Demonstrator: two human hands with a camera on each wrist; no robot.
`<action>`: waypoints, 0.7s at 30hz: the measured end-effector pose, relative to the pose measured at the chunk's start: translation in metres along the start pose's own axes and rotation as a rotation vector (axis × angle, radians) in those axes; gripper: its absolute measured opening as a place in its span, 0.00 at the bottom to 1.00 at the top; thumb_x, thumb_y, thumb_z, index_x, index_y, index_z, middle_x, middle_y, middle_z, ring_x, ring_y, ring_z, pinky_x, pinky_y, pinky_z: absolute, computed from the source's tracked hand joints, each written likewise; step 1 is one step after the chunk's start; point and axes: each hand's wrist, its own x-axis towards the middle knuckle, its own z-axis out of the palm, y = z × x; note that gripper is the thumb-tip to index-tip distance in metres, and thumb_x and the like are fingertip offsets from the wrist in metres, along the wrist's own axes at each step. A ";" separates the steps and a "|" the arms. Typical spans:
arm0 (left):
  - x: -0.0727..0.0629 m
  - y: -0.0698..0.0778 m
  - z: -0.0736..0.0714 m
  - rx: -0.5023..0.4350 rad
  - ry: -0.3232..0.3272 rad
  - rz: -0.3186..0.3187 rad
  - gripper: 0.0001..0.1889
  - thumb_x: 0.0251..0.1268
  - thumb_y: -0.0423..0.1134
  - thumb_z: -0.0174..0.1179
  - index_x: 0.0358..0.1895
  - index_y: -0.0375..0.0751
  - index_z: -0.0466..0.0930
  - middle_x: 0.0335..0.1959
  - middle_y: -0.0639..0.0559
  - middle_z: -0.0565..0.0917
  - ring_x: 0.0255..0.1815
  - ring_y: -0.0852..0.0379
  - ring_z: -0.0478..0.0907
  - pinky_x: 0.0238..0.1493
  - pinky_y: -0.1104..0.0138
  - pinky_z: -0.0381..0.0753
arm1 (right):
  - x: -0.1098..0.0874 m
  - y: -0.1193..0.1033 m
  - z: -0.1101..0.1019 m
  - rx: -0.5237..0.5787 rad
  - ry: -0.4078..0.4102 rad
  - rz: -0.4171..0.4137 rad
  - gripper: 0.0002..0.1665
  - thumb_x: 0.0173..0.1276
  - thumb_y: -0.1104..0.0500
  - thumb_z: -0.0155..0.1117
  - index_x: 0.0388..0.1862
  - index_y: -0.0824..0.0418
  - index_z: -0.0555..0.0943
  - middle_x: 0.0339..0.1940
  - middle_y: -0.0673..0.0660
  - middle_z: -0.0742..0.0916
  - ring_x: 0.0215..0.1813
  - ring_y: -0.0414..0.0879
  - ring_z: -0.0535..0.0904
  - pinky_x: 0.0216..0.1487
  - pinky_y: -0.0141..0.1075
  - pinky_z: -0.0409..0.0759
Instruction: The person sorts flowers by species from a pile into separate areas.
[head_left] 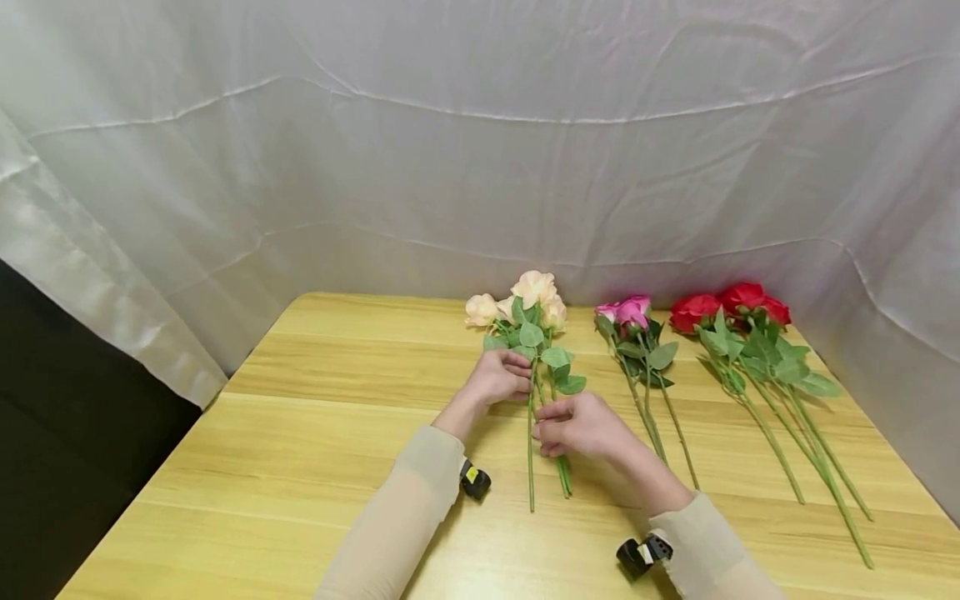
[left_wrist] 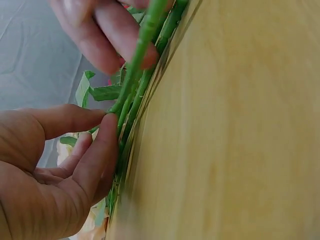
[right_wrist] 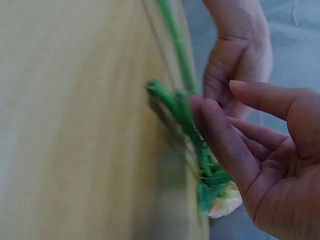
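Note:
Peach roses (head_left: pixel 534 288) lie at the back middle of the table, their green stems (head_left: pixel 531 450) pointing toward me. My left hand (head_left: pixel 501 377) pinches one stem between thumb and index finger, just below the leaves. In the left wrist view this pinched stem (left_wrist: pixel 131 75) stands a little apart from the others. My right hand (head_left: pixel 581 425) is beside the lower stems from the right. The right wrist view shows its thumb (right_wrist: pixel 260 95) apart from the fingers, with the fingertips close to the stem ends (right_wrist: pixel 165 97); whether they touch is hard to tell.
Pink roses (head_left: pixel 633 312) lie right of the peach ones, their stems partly behind my right forearm. Red roses (head_left: pixel 742 298) with long stems lie farther right. A pale curtain (head_left: pixel 465 183) hangs behind the wooden table (head_left: pixel 300 433).

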 end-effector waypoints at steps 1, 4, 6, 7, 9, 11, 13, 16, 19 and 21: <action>0.000 0.000 0.000 0.002 -0.003 -0.001 0.18 0.61 0.17 0.65 0.55 0.26 0.79 0.48 0.34 0.86 0.43 0.43 0.87 0.43 0.58 0.92 | -0.002 -0.003 -0.002 -0.012 0.001 -0.001 0.27 0.71 0.64 0.69 0.62 0.81 0.78 0.42 0.68 0.91 0.38 0.58 0.91 0.42 0.45 0.92; -0.002 0.000 -0.003 0.021 -0.012 0.003 0.18 0.62 0.18 0.65 0.56 0.25 0.78 0.49 0.34 0.85 0.45 0.42 0.87 0.45 0.58 0.92 | -0.008 -0.011 -0.010 -0.026 0.020 -0.022 0.30 0.72 0.60 0.69 0.65 0.79 0.77 0.44 0.69 0.91 0.40 0.59 0.90 0.44 0.45 0.92; -0.004 0.001 -0.006 0.038 -0.018 0.007 0.18 0.64 0.20 0.64 0.57 0.25 0.78 0.50 0.33 0.85 0.46 0.42 0.87 0.46 0.58 0.92 | -0.012 -0.016 -0.017 -0.028 0.051 -0.066 0.31 0.73 0.58 0.69 0.66 0.78 0.76 0.48 0.70 0.90 0.42 0.60 0.90 0.46 0.47 0.92; -0.005 0.002 -0.008 0.050 -0.021 0.013 0.19 0.64 0.21 0.65 0.58 0.25 0.77 0.50 0.33 0.85 0.46 0.42 0.87 0.47 0.59 0.92 | -0.014 -0.018 -0.020 -0.026 0.069 -0.093 0.31 0.74 0.58 0.69 0.67 0.78 0.76 0.50 0.71 0.89 0.43 0.61 0.90 0.47 0.47 0.91; -0.010 0.004 -0.013 0.085 -0.027 0.023 0.19 0.65 0.24 0.66 0.59 0.24 0.76 0.50 0.34 0.84 0.46 0.42 0.86 0.47 0.60 0.91 | -0.019 -0.021 -0.027 -0.036 0.126 -0.152 0.30 0.74 0.57 0.69 0.67 0.75 0.77 0.54 0.71 0.88 0.45 0.61 0.90 0.47 0.45 0.91; -0.016 0.006 -0.019 0.126 -0.029 0.039 0.20 0.66 0.27 0.67 0.59 0.25 0.76 0.51 0.35 0.83 0.47 0.42 0.86 0.49 0.59 0.91 | -0.025 -0.021 -0.032 -0.046 0.204 -0.216 0.28 0.75 0.57 0.68 0.67 0.73 0.78 0.56 0.71 0.87 0.47 0.61 0.89 0.47 0.43 0.91; -0.025 0.006 -0.026 0.213 -0.006 0.081 0.20 0.66 0.31 0.69 0.59 0.28 0.77 0.52 0.38 0.84 0.48 0.43 0.85 0.50 0.59 0.90 | -0.034 -0.018 -0.036 -0.118 0.310 -0.266 0.27 0.76 0.54 0.68 0.67 0.68 0.79 0.57 0.66 0.88 0.49 0.57 0.89 0.46 0.36 0.91; -0.041 0.004 -0.041 0.356 0.056 0.185 0.20 0.67 0.37 0.70 0.59 0.34 0.79 0.56 0.40 0.84 0.53 0.44 0.84 0.52 0.58 0.89 | -0.046 -0.008 -0.046 -0.250 0.480 -0.357 0.25 0.78 0.51 0.66 0.67 0.62 0.81 0.57 0.60 0.89 0.50 0.40 0.88 0.47 0.24 0.86; -0.058 0.002 -0.060 0.533 0.163 0.306 0.23 0.69 0.42 0.70 0.63 0.38 0.78 0.60 0.41 0.83 0.58 0.43 0.81 0.57 0.53 0.87 | -0.055 0.006 -0.060 -0.395 0.629 -0.463 0.23 0.78 0.54 0.66 0.67 0.61 0.82 0.57 0.59 0.89 0.50 0.38 0.86 0.49 0.15 0.79; -0.067 0.002 -0.075 0.672 0.232 0.374 0.27 0.71 0.48 0.68 0.67 0.38 0.76 0.65 0.41 0.80 0.64 0.41 0.78 0.62 0.48 0.84 | -0.060 0.015 -0.073 -0.478 0.699 -0.514 0.24 0.78 0.56 0.66 0.69 0.60 0.81 0.60 0.61 0.88 0.53 0.46 0.87 0.52 0.15 0.77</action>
